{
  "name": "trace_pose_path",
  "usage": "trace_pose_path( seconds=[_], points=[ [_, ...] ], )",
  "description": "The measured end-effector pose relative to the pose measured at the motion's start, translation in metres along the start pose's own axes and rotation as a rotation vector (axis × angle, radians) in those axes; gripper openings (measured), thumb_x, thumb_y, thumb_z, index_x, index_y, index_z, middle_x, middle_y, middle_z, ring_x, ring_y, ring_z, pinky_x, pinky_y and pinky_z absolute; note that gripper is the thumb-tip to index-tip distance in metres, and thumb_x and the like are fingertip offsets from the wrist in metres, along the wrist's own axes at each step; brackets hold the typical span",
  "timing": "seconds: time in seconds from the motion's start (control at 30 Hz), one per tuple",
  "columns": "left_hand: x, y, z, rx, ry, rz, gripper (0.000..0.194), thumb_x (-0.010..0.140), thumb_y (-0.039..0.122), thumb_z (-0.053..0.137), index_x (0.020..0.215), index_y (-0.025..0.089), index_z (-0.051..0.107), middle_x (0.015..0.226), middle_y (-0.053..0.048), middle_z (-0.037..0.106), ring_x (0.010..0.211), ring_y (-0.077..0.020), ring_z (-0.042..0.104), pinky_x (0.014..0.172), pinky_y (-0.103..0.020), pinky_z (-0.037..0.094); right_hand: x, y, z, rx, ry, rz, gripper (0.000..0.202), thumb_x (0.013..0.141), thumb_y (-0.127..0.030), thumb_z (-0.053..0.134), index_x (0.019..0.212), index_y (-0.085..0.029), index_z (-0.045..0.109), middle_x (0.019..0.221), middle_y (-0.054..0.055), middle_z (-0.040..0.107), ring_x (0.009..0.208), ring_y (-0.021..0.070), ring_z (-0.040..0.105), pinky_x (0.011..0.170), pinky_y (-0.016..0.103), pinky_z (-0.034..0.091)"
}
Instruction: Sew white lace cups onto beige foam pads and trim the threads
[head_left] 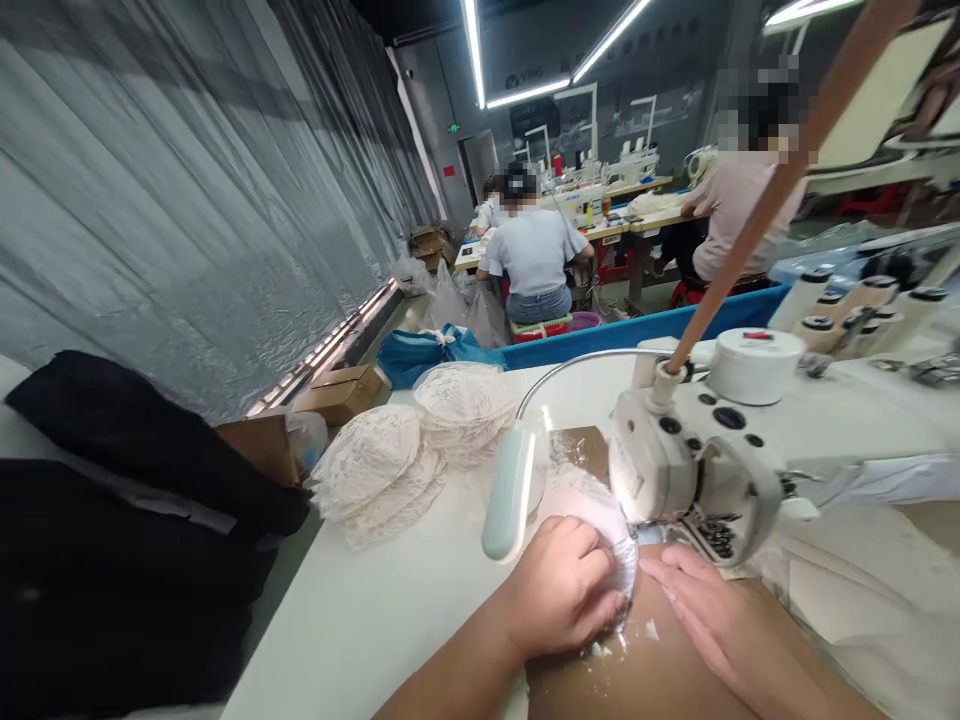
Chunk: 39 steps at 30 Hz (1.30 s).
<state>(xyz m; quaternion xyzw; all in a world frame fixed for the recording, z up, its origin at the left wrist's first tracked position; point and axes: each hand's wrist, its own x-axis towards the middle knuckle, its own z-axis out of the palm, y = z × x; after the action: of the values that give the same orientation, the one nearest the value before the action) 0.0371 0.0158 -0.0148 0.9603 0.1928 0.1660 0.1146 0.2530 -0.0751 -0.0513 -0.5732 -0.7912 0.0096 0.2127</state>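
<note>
My left hand [562, 585] is closed, its fingers curled and pinching the edge of a white lace cup piece [589, 500]. That piece lies beside the head of a white sewing machine [652, 465], its far edge close to the needle area, which is partly hidden. My right hand [694, 600] lies flat with fingers stretched on the brown work surface [600, 680], just in front of the machine. A small gap separates it from the lace piece. Small white scraps [600, 650] are scattered near my left hand.
Stacks of lace cups [375, 455] stand on the white table [337, 610] at the left. A pale green lamp [504, 500] hangs on a bent metal arm. Thread cones [870, 300] stand at the right. Pale fabric [855, 580] lies right of my arm. Co-workers [532, 250] sit beyond.
</note>
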Motion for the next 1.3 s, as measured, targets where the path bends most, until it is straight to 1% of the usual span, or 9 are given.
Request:
trace_pose_path(
  seconds=[0.2, 0.37, 0.57, 0.77, 0.83, 0.9, 1.03, 1.17, 1.3],
  points=[
    [0.001, 0.002, 0.007, -0.015, 0.024, -0.071, 0.021, 0.094, 0.025, 0.041, 0.079, 0.019, 0.054, 0.08, -0.006, 0.06, 0.075, -0.0201, 0.053, 0.066, -0.031, 0.041, 0.018, -0.02, -0.029, 0.003, -0.145, 0.053, 0.036, 0.085, -0.012, 0.037, 0.107, -0.022, 0.063, 0.093, 0.006, 0.066, 0.074, 0.018, 0.061, 0.06, 0.026, 0.042],
    [0.007, -0.005, 0.013, -0.075, 0.066, -0.075, 0.024, 0.095, 0.026, 0.037, 0.075, 0.019, 0.049, 0.075, -0.005, 0.06, 0.07, -0.0194, 0.055, 0.063, -0.029, 0.041, 0.02, -0.019, -0.024, -0.079, -0.142, 0.048, 0.025, 0.073, -0.015, 0.048, 0.092, -0.024, 0.061, 0.083, 0.001, 0.061, 0.067, 0.0169, 0.051, 0.056, 0.028, 0.031],
    [0.009, -0.012, 0.012, -0.095, 0.015, -0.066, 0.028, 0.096, 0.027, 0.033, 0.071, 0.019, 0.045, 0.07, -0.004, 0.058, 0.066, -0.0181, 0.055, 0.064, -0.028, 0.04, 0.027, -0.014, -0.016, -0.12, -0.171, -0.009, 0.01, 0.066, -0.02, 0.056, 0.075, -0.023, 0.055, 0.073, -0.003, 0.053, 0.057, 0.0121, 0.043, 0.049, 0.027, 0.022],
    [0.008, -0.003, -0.004, -0.16, -0.132, -0.17, 0.031, 0.096, 0.03, 0.039, 0.072, 0.018, 0.054, 0.071, -0.002, 0.061, 0.07, -0.0163, 0.057, 0.073, -0.028, 0.041, 0.018, -0.018, -0.025, 0.026, -0.208, -0.041, 0.029, 0.07, -0.009, 0.048, 0.09, -0.024, 0.061, 0.083, 0.001, 0.057, 0.075, 0.0166, 0.053, 0.059, 0.026, 0.033],
    [0.006, -0.002, -0.007, -0.195, -0.189, -0.144, 0.018, 0.088, 0.036, 0.058, 0.081, 0.02, 0.06, 0.073, 0.001, 0.063, 0.074, -0.0161, 0.058, 0.078, -0.029, 0.04, 0.015, -0.016, -0.024, 0.093, -0.228, -0.046, 0.033, 0.07, -0.005, 0.046, 0.094, -0.023, 0.062, 0.087, 0.004, 0.057, 0.08, 0.0187, 0.054, 0.066, 0.028, 0.037],
    [0.004, -0.004, -0.006, -0.208, -0.222, -0.124, 0.027, 0.078, 0.043, 0.072, 0.087, 0.02, 0.062, 0.073, 0.003, 0.063, 0.073, -0.0154, 0.059, 0.08, -0.029, 0.039, 0.012, -0.012, -0.019, 0.127, -0.231, -0.044, 0.041, 0.072, -0.002, 0.044, 0.1, -0.025, 0.063, 0.088, 0.004, 0.057, 0.08, 0.0187, 0.054, 0.068, 0.028, 0.039],
    [-0.002, -0.01, 0.0, -0.209, -0.199, -0.075, 0.023, 0.079, 0.037, 0.072, 0.093, 0.021, 0.065, 0.072, 0.004, 0.065, 0.071, -0.0133, 0.06, 0.081, -0.029, 0.038, 0.007, -0.007, -0.011, 0.13, -0.204, -0.061, 0.047, 0.075, 0.0, 0.043, 0.107, -0.028, 0.063, 0.088, 0.003, 0.057, 0.077, 0.0185, 0.055, 0.068, 0.028, 0.041],
    [-0.004, -0.011, 0.003, -0.209, -0.155, 0.0, 0.025, 0.084, 0.045, 0.065, 0.083, 0.019, 0.066, 0.07, 0.001, 0.064, 0.07, -0.014, 0.059, 0.079, -0.029, 0.04, 0.004, -0.006, -0.007, 0.119, -0.172, -0.08, 0.046, 0.076, -0.001, 0.043, 0.107, -0.028, 0.063, 0.087, 0.003, 0.059, 0.074, 0.0179, 0.056, 0.066, 0.028, 0.043],
    [0.001, -0.008, 0.0, -0.118, -0.056, 0.029, 0.025, 0.09, 0.041, 0.054, 0.091, 0.018, 0.065, 0.095, -0.007, 0.067, 0.086, -0.0194, 0.059, 0.077, -0.03, 0.043, 0.002, -0.005, -0.004, 0.077, -0.136, -0.072, 0.044, 0.077, -0.002, 0.042, 0.108, -0.026, 0.062, 0.091, 0.005, 0.061, 0.076, 0.0183, 0.057, 0.066, 0.028, 0.043]
  ],
)
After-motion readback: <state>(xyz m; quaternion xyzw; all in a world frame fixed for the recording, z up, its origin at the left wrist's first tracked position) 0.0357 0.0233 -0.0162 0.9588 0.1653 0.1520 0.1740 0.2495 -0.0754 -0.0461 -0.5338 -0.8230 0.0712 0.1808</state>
